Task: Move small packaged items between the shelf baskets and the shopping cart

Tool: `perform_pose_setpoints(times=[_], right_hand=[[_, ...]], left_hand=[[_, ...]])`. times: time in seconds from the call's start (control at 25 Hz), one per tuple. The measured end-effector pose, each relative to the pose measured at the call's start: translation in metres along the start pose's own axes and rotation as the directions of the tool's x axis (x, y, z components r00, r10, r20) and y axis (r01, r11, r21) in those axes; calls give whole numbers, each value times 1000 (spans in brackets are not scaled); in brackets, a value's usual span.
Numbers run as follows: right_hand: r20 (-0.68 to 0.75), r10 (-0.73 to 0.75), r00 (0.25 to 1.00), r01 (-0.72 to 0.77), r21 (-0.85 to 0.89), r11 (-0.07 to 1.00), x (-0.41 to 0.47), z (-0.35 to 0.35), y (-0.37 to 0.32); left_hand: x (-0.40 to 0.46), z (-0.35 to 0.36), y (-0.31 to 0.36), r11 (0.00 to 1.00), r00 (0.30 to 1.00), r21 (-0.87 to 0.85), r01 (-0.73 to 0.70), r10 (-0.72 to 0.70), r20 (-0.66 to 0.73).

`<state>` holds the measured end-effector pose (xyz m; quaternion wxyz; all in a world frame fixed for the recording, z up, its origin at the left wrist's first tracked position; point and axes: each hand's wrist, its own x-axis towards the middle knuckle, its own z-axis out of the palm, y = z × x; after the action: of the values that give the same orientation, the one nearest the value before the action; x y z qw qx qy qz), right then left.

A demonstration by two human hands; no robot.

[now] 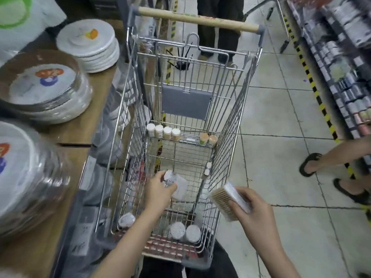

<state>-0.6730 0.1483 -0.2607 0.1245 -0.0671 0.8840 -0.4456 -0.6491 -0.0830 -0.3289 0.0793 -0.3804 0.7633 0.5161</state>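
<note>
Now clear round jar [169,178], flat toothpick box [226,199]

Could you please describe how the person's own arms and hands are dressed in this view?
Both forearms are bare as far as the frame shows: no sleeves or cuffs come into view. The left hand and right hand wear no gloves, and no watch, bracelet or ring is visible on either. The picture is a little blurred, so small markings could not be made out.
</note>
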Motion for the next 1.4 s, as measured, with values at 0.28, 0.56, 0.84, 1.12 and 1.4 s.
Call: perform_pose_setpoints(times=[0.28,0.56,0.84,1.12,1.4], right_hand=[[175,-46,983,73,-149,986,94,49,38],[176,-305,936,340,-229,912,99,80,91],[93,-459,884,468,-184,864,101,82,104],[159,-432,888,456,-175,873,99,77,97],[201,-435,878,476,-255,842,97,80,97]], left_hand=[[126,86,-9,990,1000,142,-7,4,24],[198,180,-48,985,995,155,-81,70,77],[222,222,-72,998,989,36,-55,50,138],[226,216,-78,999,960,10,31,-32,277],[234,215,-81,998,944,65,20,-41,328]])
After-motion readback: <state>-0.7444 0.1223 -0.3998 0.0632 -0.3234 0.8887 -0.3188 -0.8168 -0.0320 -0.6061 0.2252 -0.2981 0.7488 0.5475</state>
